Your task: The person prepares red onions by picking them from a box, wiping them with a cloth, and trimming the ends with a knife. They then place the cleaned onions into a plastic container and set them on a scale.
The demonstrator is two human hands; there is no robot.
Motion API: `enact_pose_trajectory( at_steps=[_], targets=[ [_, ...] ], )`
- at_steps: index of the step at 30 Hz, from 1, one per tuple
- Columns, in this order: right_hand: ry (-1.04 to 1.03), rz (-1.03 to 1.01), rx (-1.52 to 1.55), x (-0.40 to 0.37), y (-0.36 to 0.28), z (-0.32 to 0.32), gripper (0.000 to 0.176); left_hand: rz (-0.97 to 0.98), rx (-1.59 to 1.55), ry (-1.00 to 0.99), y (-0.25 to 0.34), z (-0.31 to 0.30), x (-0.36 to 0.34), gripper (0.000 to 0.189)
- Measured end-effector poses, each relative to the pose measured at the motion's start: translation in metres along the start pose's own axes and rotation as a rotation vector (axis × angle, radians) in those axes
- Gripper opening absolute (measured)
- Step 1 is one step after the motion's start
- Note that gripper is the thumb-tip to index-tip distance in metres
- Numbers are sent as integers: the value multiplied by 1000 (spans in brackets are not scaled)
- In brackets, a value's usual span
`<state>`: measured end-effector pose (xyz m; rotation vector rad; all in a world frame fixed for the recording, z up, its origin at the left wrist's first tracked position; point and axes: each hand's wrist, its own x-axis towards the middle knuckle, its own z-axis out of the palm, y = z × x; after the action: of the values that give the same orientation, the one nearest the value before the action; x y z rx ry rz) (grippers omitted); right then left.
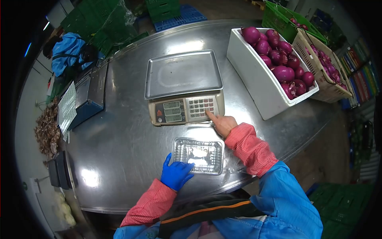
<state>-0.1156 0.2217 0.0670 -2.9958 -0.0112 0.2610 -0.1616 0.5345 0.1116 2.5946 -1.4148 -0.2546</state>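
Observation:
My right hand (223,125), bare, points its index finger onto the keypad (201,108) of a weighing scale (168,112). Its other fingers are curled under, and nothing shows in them. Above the scale's lit displays lies its flat metal pan (183,75), with nothing on it. My left hand (176,173), in a blue glove, has its fingers spread, the tips over the left edge of a clear plastic tray (217,157). That tray sits on the steel table just below the scale, with no food in it.
A white foam box (254,85) full of red onions (280,57) stands at the right. Beyond it are a beige crate (318,65) and a green crate (274,18). A dark box-shaped machine (89,91) with a paper sheet (67,107) stands left. A person in blue (67,51) is behind it.

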Motion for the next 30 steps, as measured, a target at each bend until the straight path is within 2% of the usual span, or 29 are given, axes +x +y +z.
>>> enact_pose_trajectory(
  at_steps=[7, 10, 13, 16, 19, 21, 22, 25, 28, 30],
  targets=[
    [-31, 41, 19, -2, -9, -5, 66, -16, 13, 23, 9, 0, 5, 32],
    [-112, 47, 53, -3, -13, -18, 62, -18, 22, -5, 16, -2, 9, 27],
    [240, -53, 237, -15, 3, 9, 55, -17, 15, -10, 23, -6, 13, 26],
    [157, 186, 424, -45, 9, -11, 51, -86, 3, -68, 27, -4, 18, 24],
    [103, 434, 738, -95, 5, -20, 37, -205, -31, -117, 27, -17, 24, 24],
    [183, 419, 790, -130, 7, 2, 35, -281, -88, -125, 20, -26, 28, 24],
    [222, 409, 814, -146, 7, 14, 34, -274, -162, -68, 12, -22, 29, 24],
    [463, 413, 884, -183, -1, 39, 30, -270, -133, 85, 4, -14, 41, 27],
    [323, 584, 838, -208, -8, 43, 27, -278, -113, 115, -4, -8, 45, 27],
    [382, 553, 795, -219, -6, 46, 26, -270, -96, 123, -3, -7, 43, 26]
  ],
)
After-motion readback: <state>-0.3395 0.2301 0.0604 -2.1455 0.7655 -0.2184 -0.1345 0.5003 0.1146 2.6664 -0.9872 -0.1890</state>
